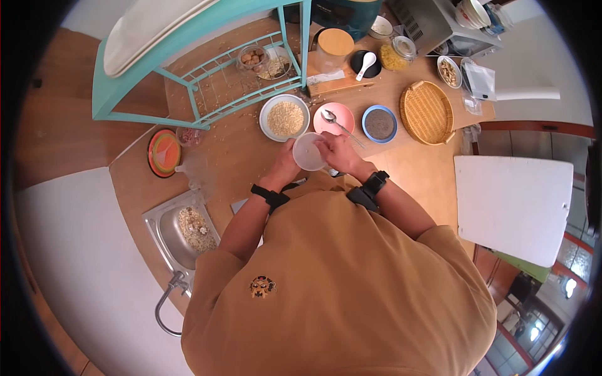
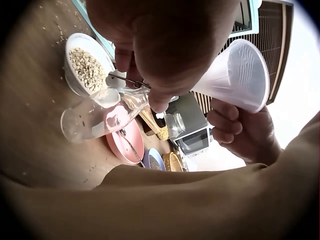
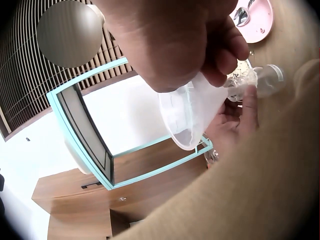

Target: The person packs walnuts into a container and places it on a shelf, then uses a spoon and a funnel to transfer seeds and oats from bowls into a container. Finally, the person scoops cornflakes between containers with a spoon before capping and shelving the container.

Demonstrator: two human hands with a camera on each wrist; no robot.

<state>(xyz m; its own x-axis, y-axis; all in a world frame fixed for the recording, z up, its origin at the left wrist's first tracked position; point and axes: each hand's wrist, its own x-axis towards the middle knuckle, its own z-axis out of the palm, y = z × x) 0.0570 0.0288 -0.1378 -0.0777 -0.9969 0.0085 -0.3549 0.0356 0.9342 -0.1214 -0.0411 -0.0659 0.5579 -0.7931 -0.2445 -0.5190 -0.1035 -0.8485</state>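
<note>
In the head view my left hand [image 1: 282, 168] and right hand [image 1: 338, 153] meet in front of the chest at a translucent plastic funnel [image 1: 308, 152]. The right hand [image 3: 170, 45] pinches the funnel [image 3: 192, 112] near its side, its wide mouth tilted. My left hand [image 3: 237, 125] grips the neck of a clear glass bottle [image 2: 82, 120] with a wire clasp [image 2: 129, 80]. The funnel's narrow end is right at the bottle's neck in the right wrist view. Just beyond the hands are a white bowl of oats [image 1: 285, 118] and a pink bowl [image 1: 335, 119] holding a metal spoon [image 1: 342, 124].
A blue-rimmed bowl of dark powder [image 1: 379, 124] and a wicker basket [image 1: 426, 113] stand to the right. A turquoise rack [image 1: 200, 119] rises at the back left. A steel sink [image 1: 172, 232] lies left, and loose flakes are scattered on the counter [image 1: 232, 135].
</note>
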